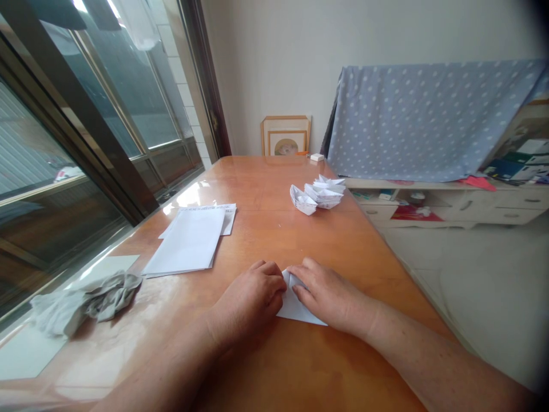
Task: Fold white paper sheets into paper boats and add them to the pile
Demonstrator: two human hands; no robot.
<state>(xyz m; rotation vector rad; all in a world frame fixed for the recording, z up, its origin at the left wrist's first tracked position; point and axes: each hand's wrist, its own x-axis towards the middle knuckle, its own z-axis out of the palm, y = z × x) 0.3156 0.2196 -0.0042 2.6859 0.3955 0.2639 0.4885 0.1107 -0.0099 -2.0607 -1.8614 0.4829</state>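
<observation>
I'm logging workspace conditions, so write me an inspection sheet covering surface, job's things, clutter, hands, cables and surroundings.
Surface: glossy wooden table, glare along its left side.
Job's things: folded white paper; stack of white sheets; boat-shaped paper folds.
Clutter: crumpled grey cloth, small white block.
Hands: left hand and right hand both on the folded white paper.
Cables: nothing seen on the table.
Surroundings: framed picture; blue polka-dot cloth and low cabinet at right.

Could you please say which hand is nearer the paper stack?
Left: the left hand is right of the paper stack; the right hand, on the folded sheet, is farther right.
</observation>
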